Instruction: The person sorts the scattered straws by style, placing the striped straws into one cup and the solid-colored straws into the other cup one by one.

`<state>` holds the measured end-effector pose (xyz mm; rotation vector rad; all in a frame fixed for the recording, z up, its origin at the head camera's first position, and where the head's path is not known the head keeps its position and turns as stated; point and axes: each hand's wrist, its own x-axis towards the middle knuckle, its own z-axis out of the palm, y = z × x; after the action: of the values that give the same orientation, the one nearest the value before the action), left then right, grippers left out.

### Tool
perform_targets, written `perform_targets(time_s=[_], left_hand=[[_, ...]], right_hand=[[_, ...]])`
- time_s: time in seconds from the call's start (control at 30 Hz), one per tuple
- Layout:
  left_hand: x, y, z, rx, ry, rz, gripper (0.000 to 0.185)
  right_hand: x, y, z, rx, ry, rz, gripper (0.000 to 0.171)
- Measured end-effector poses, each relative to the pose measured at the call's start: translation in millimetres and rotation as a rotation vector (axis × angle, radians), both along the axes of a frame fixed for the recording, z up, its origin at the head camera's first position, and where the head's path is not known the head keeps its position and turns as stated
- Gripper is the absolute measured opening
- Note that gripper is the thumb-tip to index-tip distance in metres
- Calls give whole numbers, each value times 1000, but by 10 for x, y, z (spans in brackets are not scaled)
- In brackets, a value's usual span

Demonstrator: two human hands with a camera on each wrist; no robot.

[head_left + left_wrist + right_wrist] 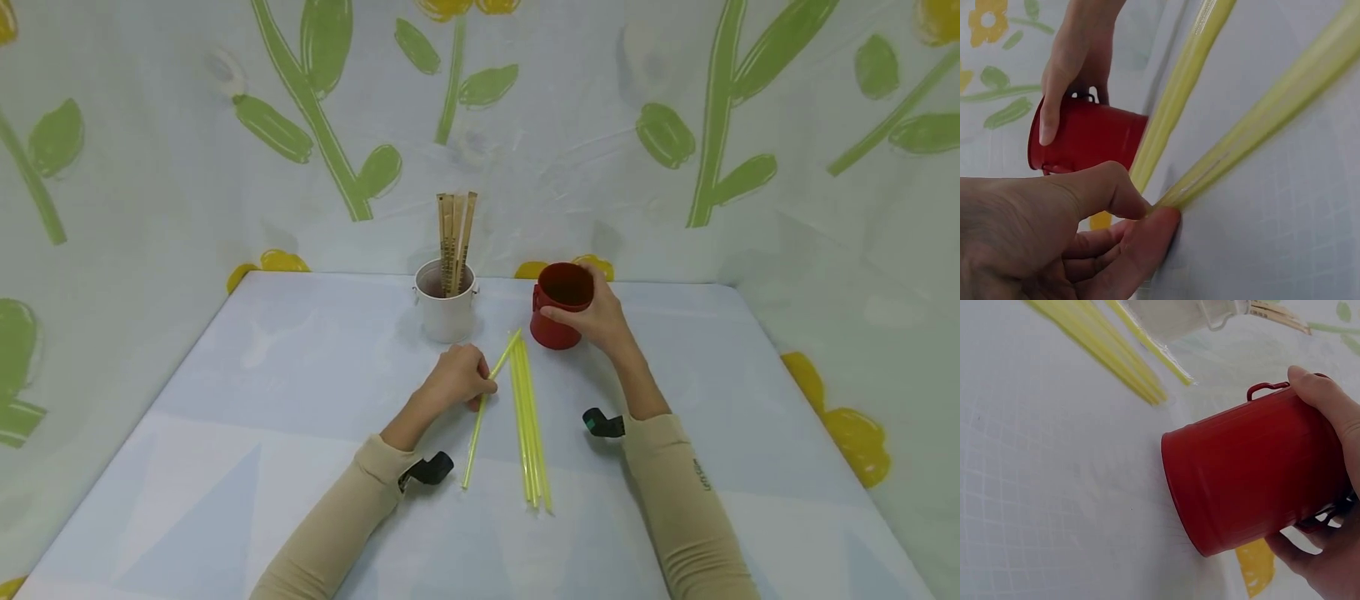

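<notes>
Between thumb and fingertips, my left hand (pixel 456 375) pinches one yellow straw (pixel 473 446) that looks sheathed in clear film. It slants over the table, its far end by the tips of several more yellow straws (pixel 529 425) lying together to its right. My right hand (pixel 600 321) grips a small red metal pail (pixel 553 330) at its rim, thumb on the near side, fingers behind. The pail (pixel 1254 475) stands about upright with its mouth up; whether its base touches the table I cannot tell. In the head view its inside looks dark, with nothing visible in it.
Left of the red pail is a white metal pail (pixel 446 322) with several paper-wrapped sticks (pixel 454 242) upright in it. A pale cloth (pixel 300 358) covers the table. Behind the table's far edge hangs a flower-patterned sheet (pixel 540 183).
</notes>
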<state>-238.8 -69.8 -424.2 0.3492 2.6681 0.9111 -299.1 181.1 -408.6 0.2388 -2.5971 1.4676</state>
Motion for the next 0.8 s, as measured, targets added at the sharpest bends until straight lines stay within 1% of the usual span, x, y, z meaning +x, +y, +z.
perform_targets(time_s=[0.07, 0.2, 0.3, 0.43, 0.7, 0.8], left_hand=[[-6, -2, 3, -2, 9, -3, 17], [-30, -11, 0, 26, 27, -9, 20], [-42, -29, -12, 68, 7, -11, 22], [-43, -55, -29, 99, -17, -4, 24], [-39, -66, -64, 107, -2, 12, 26], [-39, -78, -61, 104, 23, 14, 29]], right_hand=[[-1, 2, -4, 4, -1, -8, 95], [4, 12, 10, 17, 6, -27, 96], [8, 15, 12, 19, 4, -30, 95], [15, 2, 4, 15, -2, -23, 95], [21, -23, 12, 14, 1, -20, 95], [25, -25, 8, 16, -7, -20, 97]])
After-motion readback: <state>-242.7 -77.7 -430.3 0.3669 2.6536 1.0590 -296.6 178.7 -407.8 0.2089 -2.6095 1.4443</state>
